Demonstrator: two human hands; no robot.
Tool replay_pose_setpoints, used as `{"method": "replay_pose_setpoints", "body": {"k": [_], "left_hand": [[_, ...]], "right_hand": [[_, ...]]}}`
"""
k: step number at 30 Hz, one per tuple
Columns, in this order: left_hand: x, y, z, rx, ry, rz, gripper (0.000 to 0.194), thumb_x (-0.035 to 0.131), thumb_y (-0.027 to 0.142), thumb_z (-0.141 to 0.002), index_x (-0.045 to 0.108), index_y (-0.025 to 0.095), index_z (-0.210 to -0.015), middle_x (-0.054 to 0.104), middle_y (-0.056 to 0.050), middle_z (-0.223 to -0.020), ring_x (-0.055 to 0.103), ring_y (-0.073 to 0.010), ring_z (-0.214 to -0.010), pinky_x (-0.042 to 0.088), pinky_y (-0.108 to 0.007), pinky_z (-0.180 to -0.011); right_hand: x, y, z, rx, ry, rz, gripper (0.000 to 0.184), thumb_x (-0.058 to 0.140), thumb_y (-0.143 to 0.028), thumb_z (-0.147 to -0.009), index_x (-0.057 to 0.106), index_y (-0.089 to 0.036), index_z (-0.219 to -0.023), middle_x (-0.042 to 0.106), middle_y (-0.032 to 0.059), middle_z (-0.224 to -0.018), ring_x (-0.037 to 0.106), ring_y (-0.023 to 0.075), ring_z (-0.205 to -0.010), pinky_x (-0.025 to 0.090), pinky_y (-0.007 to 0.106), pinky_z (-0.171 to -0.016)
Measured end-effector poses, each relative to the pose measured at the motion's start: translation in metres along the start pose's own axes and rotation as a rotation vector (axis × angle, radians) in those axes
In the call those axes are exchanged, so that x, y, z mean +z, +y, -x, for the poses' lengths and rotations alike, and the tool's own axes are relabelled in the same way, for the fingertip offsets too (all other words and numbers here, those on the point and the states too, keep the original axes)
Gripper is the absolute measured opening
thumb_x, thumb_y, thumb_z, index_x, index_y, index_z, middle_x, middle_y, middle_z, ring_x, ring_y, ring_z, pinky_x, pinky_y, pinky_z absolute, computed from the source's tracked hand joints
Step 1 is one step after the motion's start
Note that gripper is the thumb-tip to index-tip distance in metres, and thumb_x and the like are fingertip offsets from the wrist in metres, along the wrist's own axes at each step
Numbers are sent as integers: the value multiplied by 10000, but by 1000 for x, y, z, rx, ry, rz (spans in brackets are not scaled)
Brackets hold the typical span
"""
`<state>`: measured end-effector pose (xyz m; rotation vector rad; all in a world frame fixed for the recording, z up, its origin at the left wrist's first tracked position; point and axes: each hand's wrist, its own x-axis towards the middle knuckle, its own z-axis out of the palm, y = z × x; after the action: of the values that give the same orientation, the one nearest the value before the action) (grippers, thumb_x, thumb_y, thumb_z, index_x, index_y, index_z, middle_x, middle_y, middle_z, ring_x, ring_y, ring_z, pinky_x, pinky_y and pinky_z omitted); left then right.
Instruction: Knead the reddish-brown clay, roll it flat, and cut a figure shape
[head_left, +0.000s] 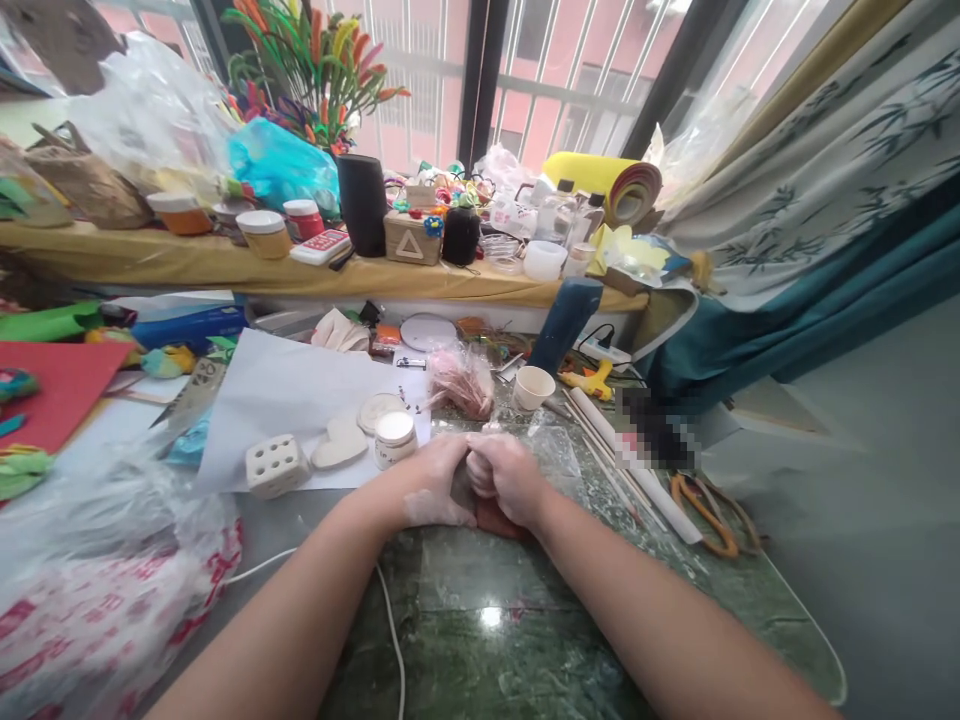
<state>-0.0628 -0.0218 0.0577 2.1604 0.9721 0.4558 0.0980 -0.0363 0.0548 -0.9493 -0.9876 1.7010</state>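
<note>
My left hand [439,485] and my right hand [512,478] are pressed together low over the green tabletop, both smeared with whitish residue. The fingers of my right hand curl into a fist against the left one. Whatever lies between them is hidden. Just left of my left hand stands a small white-lidded jar [394,438]. Beside it lie a pale heart-shaped piece [340,443], a round pale disc [381,411] and a white die [276,465] with hollow pips. Beyond my hands sits a clear plastic bag [461,383] with pinkish-brown contents, near a paper cup [534,387].
Thin wooden sticks [600,450], a white roll [637,465] and orange-handled scissors [705,515] lie to the right. A yellow glue gun [589,380] rests behind them. White paper [300,380] and a plastic bag [112,570] cover the left. A white cable [394,640] crosses the front.
</note>
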Motion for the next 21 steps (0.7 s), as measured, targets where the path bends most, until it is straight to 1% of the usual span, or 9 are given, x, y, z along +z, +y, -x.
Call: {"method": "replay_pose_setpoints", "body": {"k": [2,5,7,10,12,15,18,21], "left_hand": [[0,1,-1,2,18,20,705,864,265,-550,599,199,-1200,640,-81,-1181,618,-320,-1070,507,-402,-932],[1,0,-2,51,20,56,699,857,272,-562,603,190,-1208,647,-74,-1201,620,-330,-1085,501,-390,-949],[3,-3,-1,63,5,64,694,832,252,-576,599,190,-1226,650,-72,-1209,624,-325,-1092,498,-382,-962],[8,-10,0,48,13,21,680,754,203,-641,565,202,-1295,636,-94,-1258,605,-309,-1151,483,-381,-995],[11,-16,0,50,7,-11,574,685,213,-731,572,216,-1294,636,-98,-1268,595,-296,-1175,474,-387,-1007],[11,-23,-2,62,-15,17,410,585,240,-844,606,230,-1253,658,-80,-1242,611,-268,-1148,481,-376,-992],[9,-26,-7,56,-30,73,357,559,233,-861,633,219,-1209,675,-66,-1220,620,-251,-1127,489,-354,-981],[9,-26,-10,43,-21,86,325,569,246,-851,654,214,-1163,686,-57,-1194,627,-250,-1104,495,-361,-972]], "right_hand": [[1,0,-5,3,-1,10,503,666,-481,-807,355,-242,-492,269,-103,-401,170,56,-370,118,241,-386],[5,1,-6,-24,-1,15,509,651,-487,-814,345,-242,-488,263,-101,-408,187,58,-375,139,240,-393],[9,4,-1,-27,-12,24,504,681,-477,-788,369,-235,-475,280,-96,-405,190,55,-375,129,243,-396],[13,9,11,-38,-27,15,530,657,-513,-798,357,-238,-459,285,-89,-400,196,59,-381,146,247,-407],[15,12,18,-35,-43,22,549,671,-520,-786,355,-236,-439,285,-85,-389,206,59,-377,144,249,-410],[18,11,25,-30,-51,29,560,679,-512,-779,353,-234,-418,283,-86,-377,195,54,-359,118,253,-400],[20,8,24,-5,-79,39,562,649,-516,-788,326,-242,-419,271,-90,-376,178,54,-357,119,254,-394],[21,8,24,19,-109,75,535,684,-478,-770,369,-229,-417,304,-84,-380,200,54,-368,135,253,-401]]}}
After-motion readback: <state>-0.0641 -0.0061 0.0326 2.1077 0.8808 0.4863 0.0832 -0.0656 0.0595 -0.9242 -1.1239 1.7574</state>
